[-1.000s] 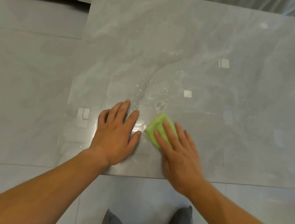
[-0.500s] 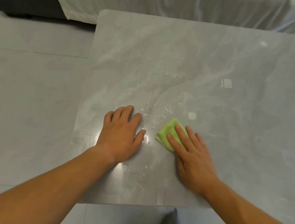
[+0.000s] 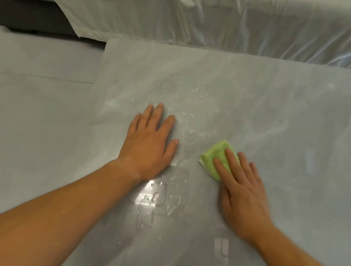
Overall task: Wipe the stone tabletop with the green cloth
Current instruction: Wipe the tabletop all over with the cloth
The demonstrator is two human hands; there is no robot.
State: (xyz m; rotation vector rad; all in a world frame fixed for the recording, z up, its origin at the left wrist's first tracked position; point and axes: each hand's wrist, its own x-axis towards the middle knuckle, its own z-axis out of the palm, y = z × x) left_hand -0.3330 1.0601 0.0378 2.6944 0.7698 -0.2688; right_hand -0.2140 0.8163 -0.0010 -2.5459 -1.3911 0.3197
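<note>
Moved since earlier: the right hand (image 3: 244, 193) has slid the green cloth (image 3: 214, 157) off to the right. It was just beside the left thumb and is now apart from it. Both hands now sit farther in from the near edge of the stone bench (image 3: 291, 124), and that edge has dropped out of view.
Meaning for the task: the wipe looks mid-stroke and is probably sweeping rightward. Much of the surface appears still to be covered.
Head view, cloth: a small folded pad lies flat on the bench, right of centre. Its far corner shows, and its near part is hidden under the right hand.
Right fingers (image 3: 232, 161): straight and slightly spread. They press down on top of the cloth and do not curl round it.
Left hand (image 3: 149, 143): palm down on bare stone, holding nothing, likely as a brace.
Left fingers (image 3: 158, 115): straight and close together, with the thumb angled out to the right.
Water droplets (image 3: 185, 114): scattered just beyond and beside the left fingertips. More wet streaks glint near the left wrist, and these still seem to need wiping.
Surroundings: plastic-draped white furniture (image 3: 205, 16) stands along the far edge of the bench. Pale floor (image 3: 31, 105) lies to the left.
</note>
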